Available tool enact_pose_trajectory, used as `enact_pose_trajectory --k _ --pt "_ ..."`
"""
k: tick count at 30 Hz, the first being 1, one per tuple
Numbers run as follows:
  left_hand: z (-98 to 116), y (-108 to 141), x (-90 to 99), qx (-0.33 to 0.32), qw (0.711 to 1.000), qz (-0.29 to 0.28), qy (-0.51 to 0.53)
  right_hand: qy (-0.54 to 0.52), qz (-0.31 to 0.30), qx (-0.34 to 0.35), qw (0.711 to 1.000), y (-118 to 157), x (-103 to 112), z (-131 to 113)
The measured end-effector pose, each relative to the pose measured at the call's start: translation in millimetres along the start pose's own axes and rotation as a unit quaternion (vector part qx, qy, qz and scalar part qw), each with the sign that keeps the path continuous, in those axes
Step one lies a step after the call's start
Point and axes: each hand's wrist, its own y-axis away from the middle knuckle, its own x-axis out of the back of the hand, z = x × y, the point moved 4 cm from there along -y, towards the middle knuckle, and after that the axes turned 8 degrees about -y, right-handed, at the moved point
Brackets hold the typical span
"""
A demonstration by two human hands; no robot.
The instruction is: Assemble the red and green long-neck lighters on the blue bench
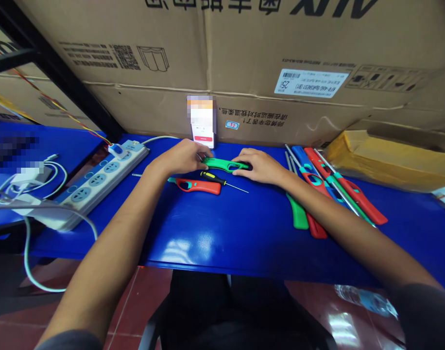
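Note:
My left hand (184, 156) closes around the left end of a green long-nose gas lighter (219, 164). At its other end, near the trigger opening, the fingers of my right hand (262, 166) grip it. The lighter lies level, low over the blue table. A small screwdriver (214, 178) with a black and yellow handle lies just in front of it. Closer to me is a red gas lighter (204, 187), its thin tube pointing left, partly hidden by my left wrist. My left fingertips are partly hidden.
Several red, green and blue gas lighters (364, 199) lie right, partly under my right forearm. Behind them sits a yellow-taped carton (393, 163). A phone (203, 121) leans on the large cardboard box (244, 63). A power strip (98, 177) and white cables (57, 177) are left.

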Motion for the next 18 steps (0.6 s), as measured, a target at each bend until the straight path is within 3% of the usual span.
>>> enact_pose_trajectory --k 18 --pt "4.9 2.2 2.4 0.011 1.0 -0.002 0.004 -0.002 0.007 0.001 1.0 0.0 2.9 -0.4"
